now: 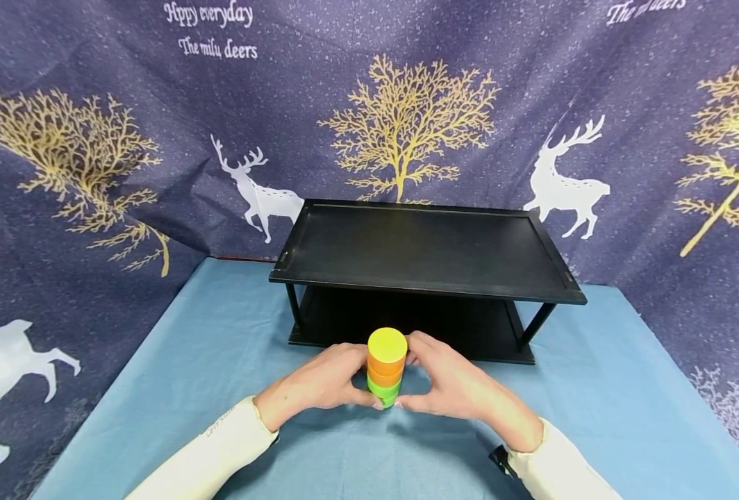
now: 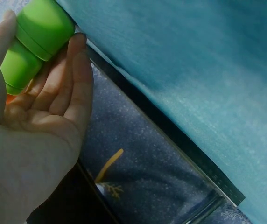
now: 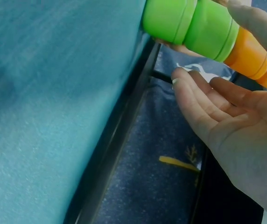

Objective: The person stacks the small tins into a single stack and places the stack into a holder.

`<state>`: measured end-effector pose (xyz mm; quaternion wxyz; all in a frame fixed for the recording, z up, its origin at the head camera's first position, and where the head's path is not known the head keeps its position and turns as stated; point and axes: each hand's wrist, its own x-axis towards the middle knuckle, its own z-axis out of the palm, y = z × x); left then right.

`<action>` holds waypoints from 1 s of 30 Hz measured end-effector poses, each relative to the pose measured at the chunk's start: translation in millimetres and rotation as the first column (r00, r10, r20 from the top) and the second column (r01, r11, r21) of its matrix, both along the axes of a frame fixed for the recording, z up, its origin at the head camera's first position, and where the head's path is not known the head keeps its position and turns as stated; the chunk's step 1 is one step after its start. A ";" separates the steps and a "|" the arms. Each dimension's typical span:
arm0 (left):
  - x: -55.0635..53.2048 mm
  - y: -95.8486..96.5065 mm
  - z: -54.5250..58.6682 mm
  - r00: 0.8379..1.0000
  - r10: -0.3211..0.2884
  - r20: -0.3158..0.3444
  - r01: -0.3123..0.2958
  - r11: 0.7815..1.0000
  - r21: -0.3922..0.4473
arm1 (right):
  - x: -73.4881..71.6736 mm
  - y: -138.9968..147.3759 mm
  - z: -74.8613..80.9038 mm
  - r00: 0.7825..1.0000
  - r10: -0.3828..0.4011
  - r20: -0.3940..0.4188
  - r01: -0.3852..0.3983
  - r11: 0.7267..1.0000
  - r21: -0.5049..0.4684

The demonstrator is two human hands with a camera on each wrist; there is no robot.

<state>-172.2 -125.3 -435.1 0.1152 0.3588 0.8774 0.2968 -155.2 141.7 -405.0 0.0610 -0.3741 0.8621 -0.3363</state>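
A stack of round cups [image 1: 387, 361] stands upright on the blue cloth, yellow on top, orange in the middle and green below. My left hand [image 1: 328, 378] holds the stack from the left. In the left wrist view its thumb and fingers lie about the green cups [image 2: 45, 30]. From the other side my right hand [image 1: 447, 378] curves loosely around the stack. The right wrist view has its fingers [image 3: 194, 100] apart from the green and orange cups [image 3: 248, 53], with the thumb close beside them. Where the cups join inside is hidden.
Just behind the hands stands a black two-level rack [image 1: 419, 246], its lower shelf [image 1: 338, 319] partly shaded. Blue cloth [image 1: 219, 333] covers the table. A dark blue backdrop [image 1: 269, 90] with deer and trees hangs behind and at both sides.
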 end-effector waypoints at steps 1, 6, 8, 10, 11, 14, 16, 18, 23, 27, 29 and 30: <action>0.1 0.0 0.0 1.000 0.000 0.000 0.000 1.000 0.000 | -0.2 -0.2 -0.8 1.000 0.002 0.006 -0.002 1.000 0.002; 0.3 -0.1 -0.2 1.000 -0.001 -0.004 0.001 1.000 0.001 | -1.0 -1.4 -4.6 1.000 0.016 0.023 -0.016 1.000 0.005; 0.5 -0.1 -0.2 1.000 -0.001 -0.004 0.001 1.000 0.000 | -1.2 -2.2 -6.1 1.000 0.019 0.023 -0.019 1.000 0.010; 0.7 -0.2 0.1 1.000 -0.002 -0.001 0.002 1.000 0.000 | -1.9 -2.8 -8.3 1.000 0.021 0.019 -0.021 1.000 0.017; 0.8 -0.2 0.2 1.000 -0.001 -0.001 0.001 1.000 -0.001 | -2.3 -3.1 -9.5 1.000 0.021 0.018 -0.021 1.000 0.020; 1.0 -0.1 0.5 1.000 -0.001 -0.003 0.001 1.000 0.000 | -3.4 -4.3 -12.5 1.000 0.021 0.015 -0.021 1.000 0.020; 1.0 0.1 0.5 1.000 -0.003 -0.005 0.003 1.000 0.002 | -3.9 -5.0 -14.2 1.000 0.018 0.015 -0.018 1.000 0.017; 0.9 0.2 0.3 1.000 -0.005 -0.007 0.005 1.000 0.003 | -4.1 -5.6 -15.8 1.000 0.015 0.021 -0.015 1.000 0.015; 1.1 -0.1 -0.6 1.000 -0.011 -0.007 0.011 1.000 0.003 | -4.1 -7.0 -19.5 0.999 0.013 0.042 -0.013 1.000 0.011; 1.1 -0.3 -1.0 1.000 -0.018 -0.009 0.018 1.000 0.009 | -4.7 -8.1 -21.6 0.999 0.011 0.042 -0.012 1.000 0.009; 1.2 -0.2 -0.9 1.000 -0.020 -0.013 0.020 1.000 0.011 | -4.7 -8.9 -22.4 0.999 0.006 0.043 -0.007 1.000 0.017; 1.2 -0.1 -0.8 1.000 -0.022 -0.016 0.022 1.000 0.011 | -4.6 -9.4 -22.8 0.999 0.003 0.043 -0.004 1.000 0.022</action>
